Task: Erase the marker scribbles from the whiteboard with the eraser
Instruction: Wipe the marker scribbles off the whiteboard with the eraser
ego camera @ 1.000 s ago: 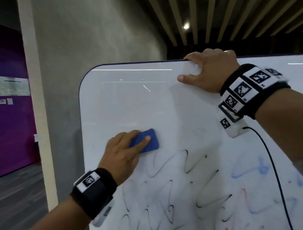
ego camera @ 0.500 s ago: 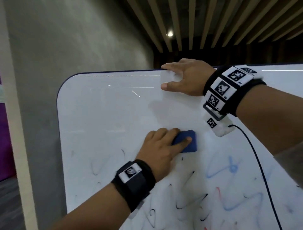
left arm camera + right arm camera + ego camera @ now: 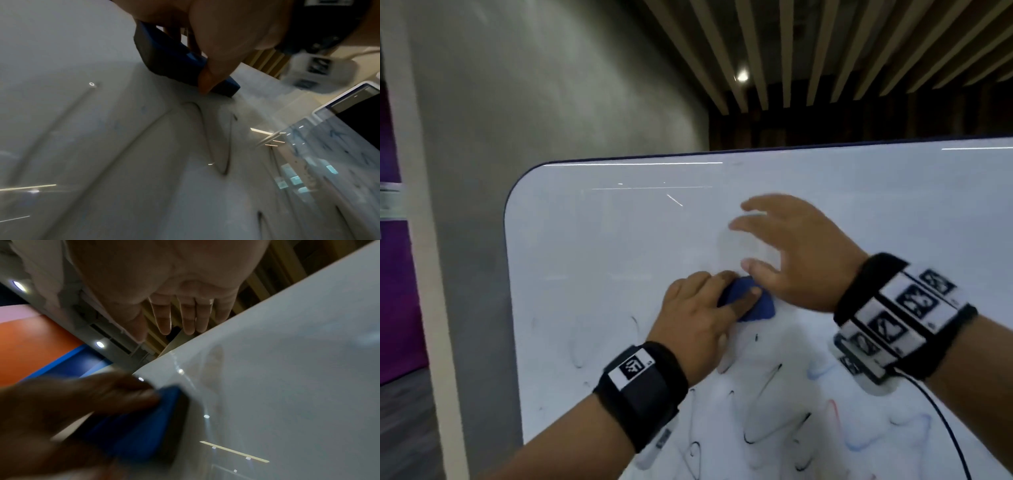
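Observation:
The whiteboard (image 3: 602, 240) stands upright, its upper part wiped clean. Black scribbles (image 3: 767, 435) cover its lower middle, with faint blue scribbles (image 3: 859, 442) and a red stroke (image 3: 832, 407) to their right. My left hand (image 3: 702, 315) grips the blue eraser (image 3: 760, 308) and presses it flat on the board just above the black loops. The left wrist view shows the thumb (image 3: 213, 68) clamped on the eraser (image 3: 174, 60), above a black loop (image 3: 205, 138). My right hand (image 3: 791, 260) is in front of the board with fingers (image 3: 189, 316) straight and spread, its thumb right beside the eraser (image 3: 144, 426).
A grey wall (image 3: 551, 102) and a pale pillar (image 3: 421, 240) stand left of the board, with a purple wall (image 3: 393, 274) beyond. A black cable (image 3: 945, 428) hangs from my right wristband across the board's lower right.
My right hand has let go of the board's top edge and dropped down next to the eraser. My left hand swept the eraser rightward, and the upper black loops are gone.

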{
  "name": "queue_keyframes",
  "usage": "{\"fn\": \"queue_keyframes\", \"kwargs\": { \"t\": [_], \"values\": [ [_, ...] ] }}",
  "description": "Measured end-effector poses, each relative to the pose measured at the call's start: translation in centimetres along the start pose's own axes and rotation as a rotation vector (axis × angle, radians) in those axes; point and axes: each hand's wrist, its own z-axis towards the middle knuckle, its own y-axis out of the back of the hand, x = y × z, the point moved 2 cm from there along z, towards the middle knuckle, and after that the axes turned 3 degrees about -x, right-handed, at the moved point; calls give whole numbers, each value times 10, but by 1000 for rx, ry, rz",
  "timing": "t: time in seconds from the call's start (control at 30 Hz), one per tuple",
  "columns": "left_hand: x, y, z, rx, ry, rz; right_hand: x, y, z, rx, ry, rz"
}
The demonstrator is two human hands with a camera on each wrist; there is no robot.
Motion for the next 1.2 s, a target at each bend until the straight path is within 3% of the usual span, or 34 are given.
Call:
{"fn": "queue_keyframes", "kwargs": {
  "t": [0.1, 0.2, 0.33, 0.4, 0.53, 0.67, 0.73, 0.83, 0.93, 1.07, 1.13, 1.2],
  "values": [
    [-5, -3, 6, 13, -22, 5, 15, -29, -54, 66, 93, 87],
    [-3, -9, 0, 46, -65, -42, 18, -51, -77, 9, 88, 31],
    [-1, -11, -7, 106, 6, -125, 25, -63, -72, -84, -4, -67],
    [1, -5, -13, 50, 20, -154, 30, -65, -67, -84, 4, -131],
    [7, 10, -28, -50, 6, -235, 48, -68, -64, -37, 34, -195],
    [12, 27, -45, -3, 69, -239, 55, -79, -62, 93, 25, -165],
    [31, 43, -61, -19, 167, -176, 50, -82, -70, 115, -17, -185],
    [94, 84, -94, -188, 371, -49, 43, -82, -87, 37, -80, -221],
    [163, 120, -124, -323, 737, 26, 48, -94, -89, -12, -130, -267],
    [230, 108, -155, -349, 1312, -446, 95, -140, -95, 87, -58, -240],
    [239, 90, -161, -282, 1407, -641, 106, -146, -92, 151, -39, -236],
    [238, 78, -163, -271, 1432, -657, 103, -139, -75, 98, -96, -240]
  ]
}}
